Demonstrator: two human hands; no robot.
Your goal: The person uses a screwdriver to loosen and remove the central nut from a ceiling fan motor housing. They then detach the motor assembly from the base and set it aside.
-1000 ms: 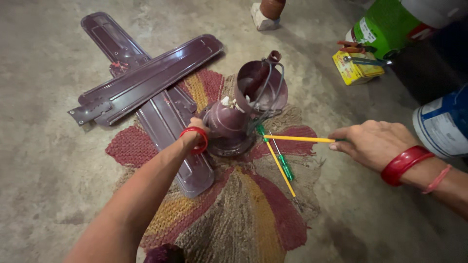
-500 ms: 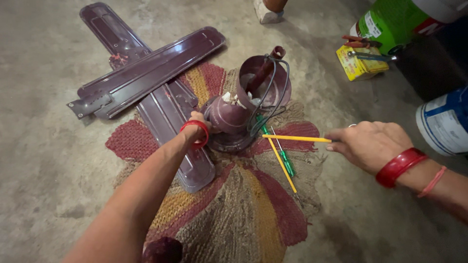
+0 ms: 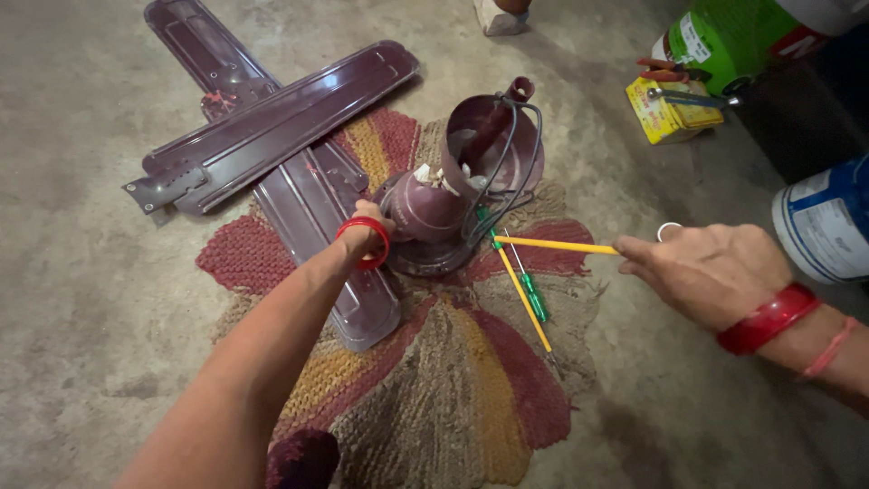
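A maroon ceiling fan motor (image 3: 430, 217) lies on a woven mat (image 3: 453, 389), with its cup-shaped canopy (image 3: 489, 145) and dark wires tipped up behind it. My left hand (image 3: 367, 234), a red bangle at the wrist, presses against the motor's left side with its fingers curled on the housing. My right hand (image 3: 711, 270), also wearing a red bangle, pinches the end of a thin yellow tool (image 3: 552, 244) that points left toward the motor. A yellow-handled screwdriver (image 3: 525, 308) and a green one (image 3: 537, 299) lie on the mat below it.
Three maroon fan blades (image 3: 272, 127) lie crossed on the concrete floor at the upper left. A yellow box (image 3: 670, 113) with pliers on it, a green container (image 3: 724, 36) and a blue-and-white bucket (image 3: 828, 222) stand at the right. Another person's foot (image 3: 498, 14) shows at the top.
Both hands keep nearly the same places. The yellow tool's tip stays by the motor, and the view has shifted slightly.
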